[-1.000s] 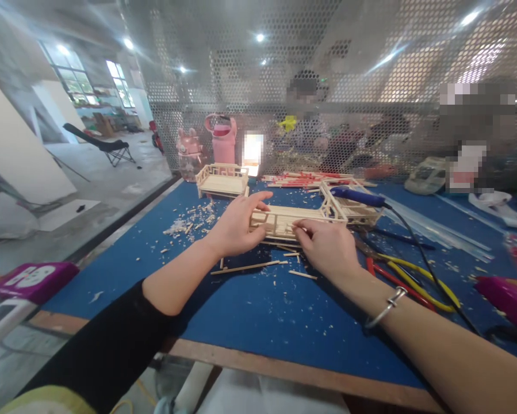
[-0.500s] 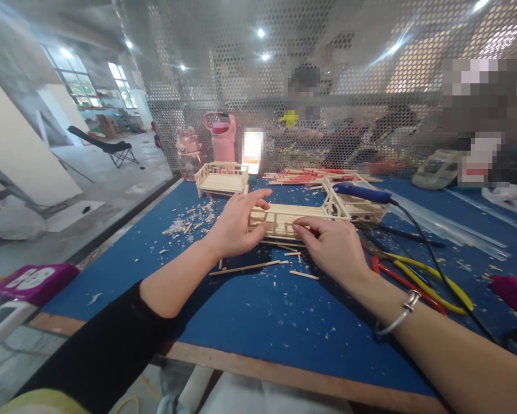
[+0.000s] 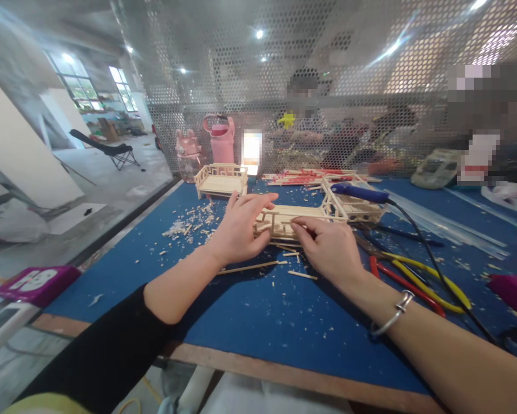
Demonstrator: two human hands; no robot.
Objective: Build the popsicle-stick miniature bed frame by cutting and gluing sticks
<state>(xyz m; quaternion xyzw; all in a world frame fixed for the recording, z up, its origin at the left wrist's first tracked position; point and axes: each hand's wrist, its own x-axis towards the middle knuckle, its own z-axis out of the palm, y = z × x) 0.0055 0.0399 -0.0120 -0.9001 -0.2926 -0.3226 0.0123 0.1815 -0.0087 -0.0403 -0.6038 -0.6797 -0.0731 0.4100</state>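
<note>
A small model (image 3: pixel 299 214) built of pale thin wooden sticks lies mid-table, a long deck with a low railing along its near side. My left hand (image 3: pixel 241 228) is at its left end, fingers stretched out above the deck and thumb apart, close to the railing. On the near side, my right hand (image 3: pixel 331 244) is closed, thumb and index finger pinching a thin wooden stick (image 3: pixel 287 221) of the railing. The fingertips partly hide that stick. A railed wooden bench-like piece (image 3: pixel 221 183) stands behind my left hand.
A blue-handled corded tool (image 3: pixel 359 192) rests on the model's right part. Pliers (image 3: pixel 431 283) with yellow and red handles lie to the right, near clear strips (image 3: pixel 448 224). Red-tipped sticks (image 3: pixel 314 177), a pink bottle (image 3: pixel 222 141) and wood scraps (image 3: pixel 193 221) are further back. People sit beyond the mesh.
My left hand has shifted slightly right along the model's left end, with its thumb further along the railing. My right hand stays pinched at nearly the same spot.
</note>
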